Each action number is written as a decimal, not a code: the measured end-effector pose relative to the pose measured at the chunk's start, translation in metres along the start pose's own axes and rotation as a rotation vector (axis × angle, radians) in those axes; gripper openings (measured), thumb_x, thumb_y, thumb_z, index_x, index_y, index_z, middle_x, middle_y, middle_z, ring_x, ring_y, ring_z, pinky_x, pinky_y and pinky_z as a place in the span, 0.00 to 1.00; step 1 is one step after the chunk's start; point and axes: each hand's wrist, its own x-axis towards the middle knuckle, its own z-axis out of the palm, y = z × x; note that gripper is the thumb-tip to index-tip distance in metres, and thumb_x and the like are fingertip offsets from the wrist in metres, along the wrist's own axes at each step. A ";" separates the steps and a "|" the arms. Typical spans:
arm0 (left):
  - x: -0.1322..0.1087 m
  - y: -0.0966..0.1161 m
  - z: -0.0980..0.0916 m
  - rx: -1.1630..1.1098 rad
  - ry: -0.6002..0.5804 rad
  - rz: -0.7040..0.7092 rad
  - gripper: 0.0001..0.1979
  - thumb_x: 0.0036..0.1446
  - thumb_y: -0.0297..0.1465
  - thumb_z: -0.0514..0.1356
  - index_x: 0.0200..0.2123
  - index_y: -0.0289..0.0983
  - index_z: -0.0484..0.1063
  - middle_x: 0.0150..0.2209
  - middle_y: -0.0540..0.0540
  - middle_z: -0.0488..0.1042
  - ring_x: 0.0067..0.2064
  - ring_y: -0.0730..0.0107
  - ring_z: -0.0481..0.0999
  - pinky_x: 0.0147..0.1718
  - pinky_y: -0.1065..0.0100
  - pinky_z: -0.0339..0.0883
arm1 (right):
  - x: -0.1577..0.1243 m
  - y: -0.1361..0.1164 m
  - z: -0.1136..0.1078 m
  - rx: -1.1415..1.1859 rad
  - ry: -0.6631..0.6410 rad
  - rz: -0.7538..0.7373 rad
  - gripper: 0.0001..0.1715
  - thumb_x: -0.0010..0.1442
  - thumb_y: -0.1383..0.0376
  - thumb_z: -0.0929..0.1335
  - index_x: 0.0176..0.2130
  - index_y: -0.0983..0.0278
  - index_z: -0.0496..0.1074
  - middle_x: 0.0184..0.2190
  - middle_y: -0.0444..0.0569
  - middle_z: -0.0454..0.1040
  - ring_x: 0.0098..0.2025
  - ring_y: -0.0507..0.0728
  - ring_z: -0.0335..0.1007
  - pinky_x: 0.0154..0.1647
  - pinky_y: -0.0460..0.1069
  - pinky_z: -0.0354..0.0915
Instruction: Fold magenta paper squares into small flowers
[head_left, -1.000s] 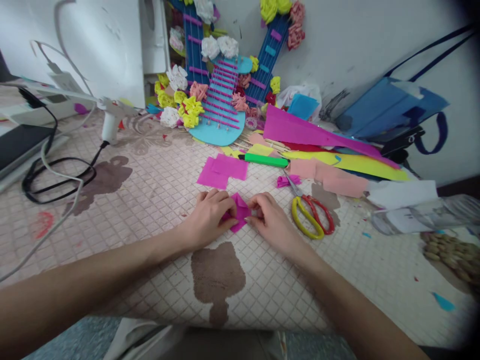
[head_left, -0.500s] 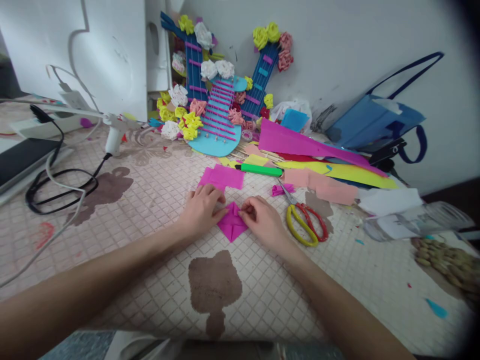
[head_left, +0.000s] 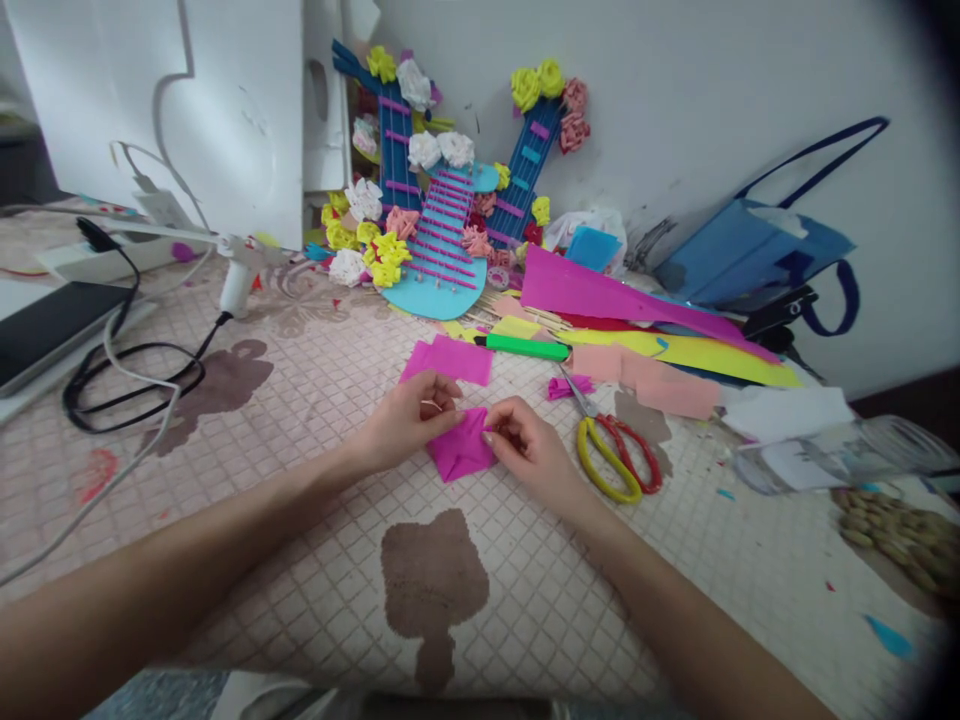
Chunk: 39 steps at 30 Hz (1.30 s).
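A folded square of magenta crepe paper [head_left: 463, 452] lies on the table between my two hands. My left hand [head_left: 411, 418] has its thumb on the paper's upper left edge, with the fingers curled above it. At the right edge, my right hand [head_left: 523, 437] pinches the paper between thumb and index finger. Just beyond my left hand lie more magenta paper pieces [head_left: 459, 360]. Scissors [head_left: 607, 440] with one yellow and one red handle rest to the right of my right hand, by a small magenta paper roll [head_left: 568, 387].
A green cutter or marker [head_left: 527, 347] lies beyond the hands, near pink paper strips [head_left: 651, 378]. Paper-flower guitar models [head_left: 442, 240] lean on the wall. To the left stand a glue gun [head_left: 238, 278] and cables; a clear plastic bottle [head_left: 840, 455] lies right.
The magenta paper has turned from a diamond with its point toward me to a tilted square. My right hand has shifted slightly along its edge. The view has moved a little.
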 end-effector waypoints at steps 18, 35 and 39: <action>-0.003 -0.005 -0.014 0.063 -0.206 -0.014 0.22 0.51 0.27 0.58 0.51 0.34 0.61 0.30 0.50 0.70 0.31 0.72 0.72 0.28 0.71 0.66 | -0.009 0.004 -0.005 -0.332 0.069 -0.150 0.12 0.57 0.75 0.64 0.38 0.62 0.71 0.35 0.48 0.67 0.36 0.53 0.66 0.36 0.48 0.64; -0.021 0.000 -0.005 0.941 -0.132 0.473 0.03 0.55 0.27 0.61 0.32 0.35 0.68 0.35 0.46 0.70 0.39 0.64 0.68 0.39 0.64 0.60 | -0.013 0.004 -0.005 -0.458 -0.079 -0.152 0.07 0.59 0.73 0.65 0.35 0.62 0.67 0.36 0.48 0.70 0.39 0.55 0.67 0.39 0.49 0.64; -0.024 0.000 -0.007 0.920 -0.125 0.506 0.02 0.58 0.27 0.58 0.32 0.36 0.70 0.34 0.47 0.71 0.39 0.65 0.69 0.41 0.63 0.59 | -0.012 0.003 -0.006 -0.445 -0.070 -0.147 0.06 0.59 0.72 0.65 0.36 0.62 0.68 0.37 0.48 0.70 0.40 0.55 0.67 0.40 0.50 0.64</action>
